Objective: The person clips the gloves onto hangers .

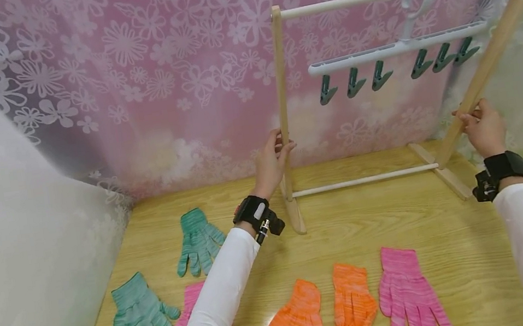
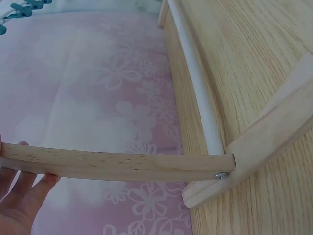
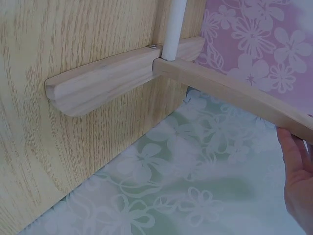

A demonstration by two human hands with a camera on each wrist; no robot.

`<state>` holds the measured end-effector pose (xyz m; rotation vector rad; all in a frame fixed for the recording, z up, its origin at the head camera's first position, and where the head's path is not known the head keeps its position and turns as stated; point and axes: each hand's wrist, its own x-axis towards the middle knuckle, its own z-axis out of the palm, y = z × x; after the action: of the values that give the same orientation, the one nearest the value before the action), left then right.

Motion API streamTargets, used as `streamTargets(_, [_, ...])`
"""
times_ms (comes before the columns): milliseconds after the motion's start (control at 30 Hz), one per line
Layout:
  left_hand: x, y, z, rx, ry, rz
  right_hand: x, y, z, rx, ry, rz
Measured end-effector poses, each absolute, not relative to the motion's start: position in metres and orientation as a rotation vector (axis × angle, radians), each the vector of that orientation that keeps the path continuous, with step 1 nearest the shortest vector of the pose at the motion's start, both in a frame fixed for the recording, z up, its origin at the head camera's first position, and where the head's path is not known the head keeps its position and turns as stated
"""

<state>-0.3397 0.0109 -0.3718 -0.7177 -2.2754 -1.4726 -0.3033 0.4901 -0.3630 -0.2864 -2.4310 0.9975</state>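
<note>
The left hand (image 1: pixel 269 165) and right hand (image 1: pixel 485 129) each pinch one upright (image 1: pixel 282 83) of the wooden rack (image 1: pixel 368 180), standing toward the back of the bench (image 1: pixel 397 216). Even pressure on both sides should keep its feet (image 1: pixel 452 183) flat (the hanger (image 1: pixel 361 56), hooked on top, could swing).

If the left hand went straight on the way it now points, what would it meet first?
Probably the pink flowered backdrop, just past the left wooden post that the left hand grips; the depth between is unclear.
</note>
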Motion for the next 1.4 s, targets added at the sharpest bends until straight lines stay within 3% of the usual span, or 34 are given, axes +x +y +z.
streamTargets(1400, [-0.345, -0.022, -0.382, -0.694, -2.258, -1.469, -0.291, 0.467, -0.364, -0.251, -2.479, 1.073])
